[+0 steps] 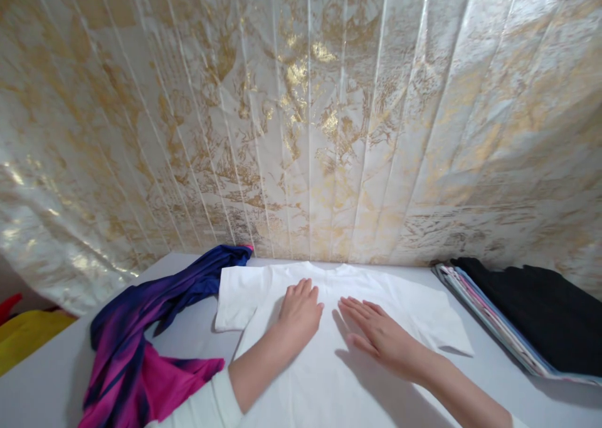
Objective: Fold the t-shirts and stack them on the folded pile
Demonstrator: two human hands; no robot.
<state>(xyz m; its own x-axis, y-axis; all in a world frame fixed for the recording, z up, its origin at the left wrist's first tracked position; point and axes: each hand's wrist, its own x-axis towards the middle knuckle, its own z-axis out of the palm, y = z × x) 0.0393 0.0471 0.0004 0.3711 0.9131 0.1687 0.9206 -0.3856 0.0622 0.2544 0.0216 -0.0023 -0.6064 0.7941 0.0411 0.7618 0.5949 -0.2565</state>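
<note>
A white short-sleeved T-shirt (329,371) lies spread out on the white table (197,346), its neckline toward the back edge and a sleeve out to each side. My left hand (301,309) rests palm down on the upper left of the chest, fingers pointing away from me. To its right, my right hand (376,334) is stretched out flat over the shirt and casts a shadow on it; whether its palm touches the cloth I cannot tell. Neither hand grips anything. The lower part of the shirt runs out of view.
A crumpled blue, purple and pink garment (150,340) lies along the left of the table. On the right sits a stack of folded clothes (536,315), black on top. Beyond the left edge is yellow cloth (32,337). A gold-patterned curtain (301,133) hangs behind.
</note>
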